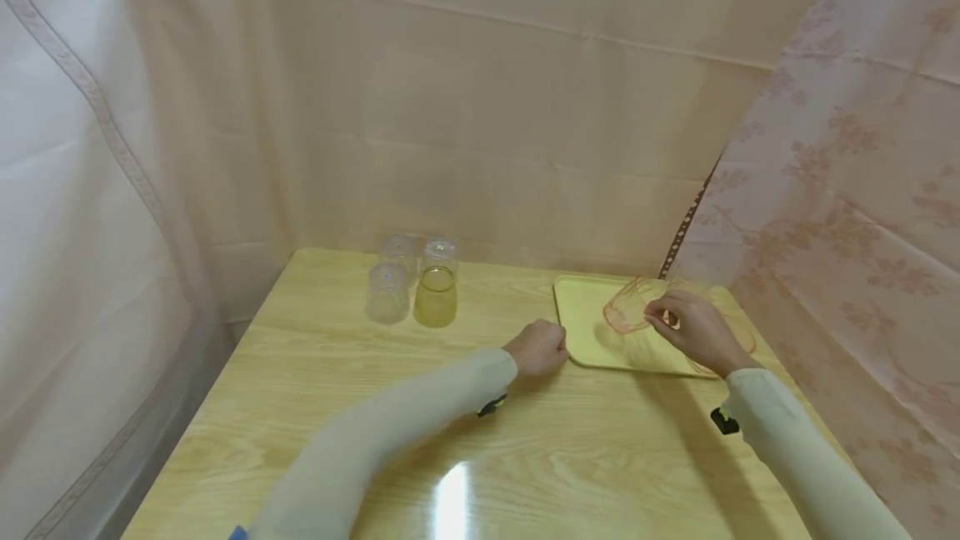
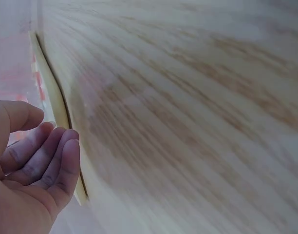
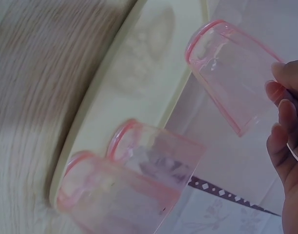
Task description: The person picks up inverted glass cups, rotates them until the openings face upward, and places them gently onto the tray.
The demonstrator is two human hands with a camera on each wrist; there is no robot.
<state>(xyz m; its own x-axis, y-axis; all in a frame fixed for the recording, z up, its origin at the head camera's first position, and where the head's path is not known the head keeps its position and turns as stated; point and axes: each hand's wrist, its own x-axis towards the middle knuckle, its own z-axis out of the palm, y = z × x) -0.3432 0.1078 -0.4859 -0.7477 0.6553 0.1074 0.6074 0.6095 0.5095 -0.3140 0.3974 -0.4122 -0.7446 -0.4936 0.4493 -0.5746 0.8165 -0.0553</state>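
My right hand [image 1: 693, 330] pinches a clear pink cup [image 3: 236, 73] near its base. The cup tilts above the yellow tray [image 1: 592, 340], its rim turned away from the fingers. Two more pink cups stand rim-down on the tray in the right wrist view, a nearer one [image 3: 124, 195] and a farther one [image 3: 158, 151]; the head view shows them faintly, partly behind the right hand. My left hand [image 1: 536, 348] rests at the tray's front left corner. In the left wrist view its fingers [image 2: 59, 156] curl loosely beside the tray edge, thumb apart, with nothing visible between them.
Left of the tray, three transparent cups, one of them at the front left [image 1: 387, 298], stand grouped with a yellow cup [image 1: 436, 300] on the wooden table [image 1: 315, 398]. A beige curtain [image 1: 487, 107] hangs behind the table; a flowered one [image 1: 862, 232] is at the right.
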